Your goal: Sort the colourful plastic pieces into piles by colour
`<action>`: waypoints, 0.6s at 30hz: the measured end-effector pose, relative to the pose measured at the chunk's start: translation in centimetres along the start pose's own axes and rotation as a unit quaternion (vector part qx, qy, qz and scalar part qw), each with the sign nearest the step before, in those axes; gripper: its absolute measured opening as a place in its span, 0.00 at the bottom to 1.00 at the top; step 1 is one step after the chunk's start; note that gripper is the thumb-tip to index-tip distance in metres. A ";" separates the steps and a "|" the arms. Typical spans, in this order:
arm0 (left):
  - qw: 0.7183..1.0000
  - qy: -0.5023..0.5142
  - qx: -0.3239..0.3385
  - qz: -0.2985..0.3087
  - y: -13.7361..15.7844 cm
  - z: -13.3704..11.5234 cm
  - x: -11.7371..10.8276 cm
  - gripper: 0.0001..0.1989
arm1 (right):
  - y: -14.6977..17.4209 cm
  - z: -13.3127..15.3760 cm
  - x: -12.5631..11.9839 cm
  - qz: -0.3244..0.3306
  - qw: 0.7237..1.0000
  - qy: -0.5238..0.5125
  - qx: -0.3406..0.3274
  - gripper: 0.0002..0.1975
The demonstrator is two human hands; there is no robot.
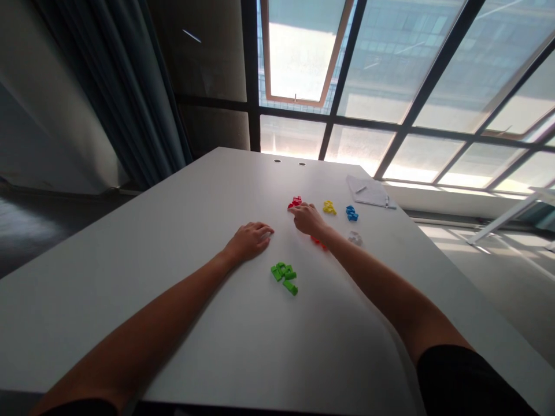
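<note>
On the white table point(186, 219), my left hand point(250, 240) rests palm down with its fingers loosely stretched to the right. A small pale patch shows by its fingertips; I cannot make out what it is. My right hand point(307, 219) reaches to a small pile of red plastic pieces point(295, 201), its index finger stretched out at the pile's near edge. Partly hidden under my right wrist are orange-red pieces point(318, 241). Nearer to me, several green pieces point(284, 271) lie in a loose cluster, one of them a little apart.
Yellow pieces point(329, 207), blue pieces point(351, 213) and whitish clear pieces point(355, 238) lie in separate piles on the right. Behind them are paper sheets point(370, 192) with pens on top. Two round holes pierce the table near its far edge, before large windows point(299, 52).
</note>
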State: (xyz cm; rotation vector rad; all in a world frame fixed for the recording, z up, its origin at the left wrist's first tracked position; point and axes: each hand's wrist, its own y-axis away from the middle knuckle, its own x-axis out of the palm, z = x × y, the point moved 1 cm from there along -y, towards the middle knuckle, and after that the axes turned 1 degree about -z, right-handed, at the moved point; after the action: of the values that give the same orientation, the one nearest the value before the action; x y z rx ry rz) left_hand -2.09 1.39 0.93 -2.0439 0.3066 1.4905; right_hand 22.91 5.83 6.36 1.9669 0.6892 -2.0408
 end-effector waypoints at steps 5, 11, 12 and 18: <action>1.000 -0.006 -0.004 -0.004 0.0 -0.1 0.3 0.18 | 8.9 2.6 1.7 -0.048 0.988 -0.138 -0.051 0.21; 1.000 -0.003 -0.001 -0.005 0.1 0.1 0.5 0.18 | 16.3 2.5 2.8 -0.163 0.942 -0.248 -0.156 0.16; 1.000 -0.003 -0.001 -0.005 0.1 0.2 0.6 0.18 | 16.4 2.3 2.7 -0.163 0.934 -0.259 -0.187 0.16; 1.000 0.018 0.019 -0.016 0.2 0.4 0.2 0.17 | 15.7 2.1 3.1 -0.119 0.927 -0.244 -0.259 0.17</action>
State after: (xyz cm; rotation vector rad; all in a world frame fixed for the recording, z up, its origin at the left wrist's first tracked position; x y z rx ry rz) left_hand -2.44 1.42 0.64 -2.0375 0.3138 1.4204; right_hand 28.23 -8.20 0.56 1.0732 1.2244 -2.0692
